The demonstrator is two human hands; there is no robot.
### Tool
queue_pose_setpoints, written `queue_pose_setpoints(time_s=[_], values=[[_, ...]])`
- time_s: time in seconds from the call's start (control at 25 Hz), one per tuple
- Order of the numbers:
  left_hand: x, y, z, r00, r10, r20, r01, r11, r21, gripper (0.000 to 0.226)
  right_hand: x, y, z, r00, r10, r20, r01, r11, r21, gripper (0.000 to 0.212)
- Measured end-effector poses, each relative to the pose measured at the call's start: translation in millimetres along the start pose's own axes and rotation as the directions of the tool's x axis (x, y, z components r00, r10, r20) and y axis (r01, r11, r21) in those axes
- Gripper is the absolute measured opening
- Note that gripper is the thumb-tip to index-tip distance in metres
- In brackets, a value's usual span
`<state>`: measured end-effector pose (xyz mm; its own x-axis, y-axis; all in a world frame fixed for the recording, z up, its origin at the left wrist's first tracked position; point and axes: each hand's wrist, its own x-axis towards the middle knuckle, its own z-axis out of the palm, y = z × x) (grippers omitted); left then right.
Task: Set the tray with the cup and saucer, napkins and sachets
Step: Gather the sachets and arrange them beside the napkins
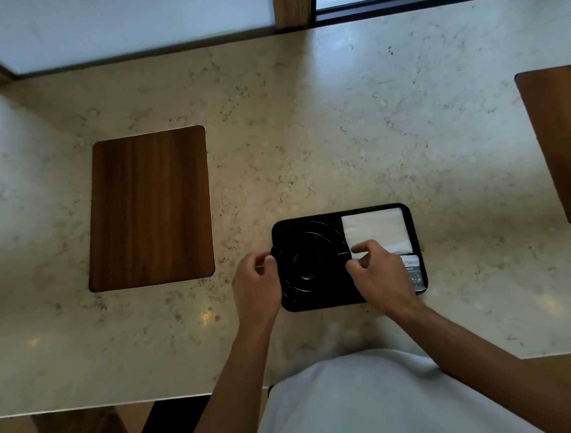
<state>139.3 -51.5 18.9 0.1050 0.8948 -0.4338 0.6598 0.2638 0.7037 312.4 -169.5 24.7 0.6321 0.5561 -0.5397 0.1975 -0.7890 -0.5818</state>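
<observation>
Tray [413, 227], black, on marble counter [305, 130], right of inset wood panel [148, 209]
Left hand [257, 286] curled, pinches left rim of black saucer [326, 237] in tray's left part; black cup [306, 264] sits on saucer
Right hand [381, 272] curled, pinches saucer's right rim
White napkins [376, 230] in tray's far right compartment
Sachets [414, 271] in near right compartment, partly hidden by right hand
Second wood panel [563, 142] at far right

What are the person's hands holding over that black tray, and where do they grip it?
Both hands hold the black saucer by its rim: the left hand on its left edge, the right hand on its right edge. A cup cannot be clearly made out.
</observation>
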Motion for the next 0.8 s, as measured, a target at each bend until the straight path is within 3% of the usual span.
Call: queue_pose_setpoints(time_s=[0.12, 0.2, 0.32, 0.4, 0.56, 0.8], values=[[1, 15, 2, 0.981, 0.147, 0.128, -0.147, 0.989, -0.009, 0.03, -7, 6, 6, 0.985, 0.16, 0.067, -0.17, 0.968, 0.186, 0.019], [7, 25, 5, 0.957, 0.194, 0.214, -0.199, 0.98, 0.0, 0.036, -18, 7, 11, 0.921, 0.265, 0.285, -0.371, 0.819, 0.439, 0.022], [23, 45, 9, 0.905, 0.158, 0.394, -0.167, 0.986, -0.012, 0.055, -33, 3, 13, 0.801, 0.189, 0.569, -0.576, 0.506, 0.643, 0.022], [33, 56, 9, 0.854, 0.111, 0.509, -0.14, 0.99, 0.019, 0.067, -35, 0, 13, 0.768, 0.084, 0.634, -0.607, 0.409, 0.681, 0.032], [36, 68, 4, 0.793, 0.065, 0.605, -0.125, 0.991, 0.057, 0.083, -32, -9, 11, 0.791, 0.043, 0.61, -0.561, 0.448, 0.696, 0.036], [20, 58, -6, 0.802, 0.03, 0.596, 0.038, 0.994, -0.1, 0.082, -22, -9, 9, 0.809, 0.102, 0.579, -0.54, 0.516, 0.665, 0.029]])
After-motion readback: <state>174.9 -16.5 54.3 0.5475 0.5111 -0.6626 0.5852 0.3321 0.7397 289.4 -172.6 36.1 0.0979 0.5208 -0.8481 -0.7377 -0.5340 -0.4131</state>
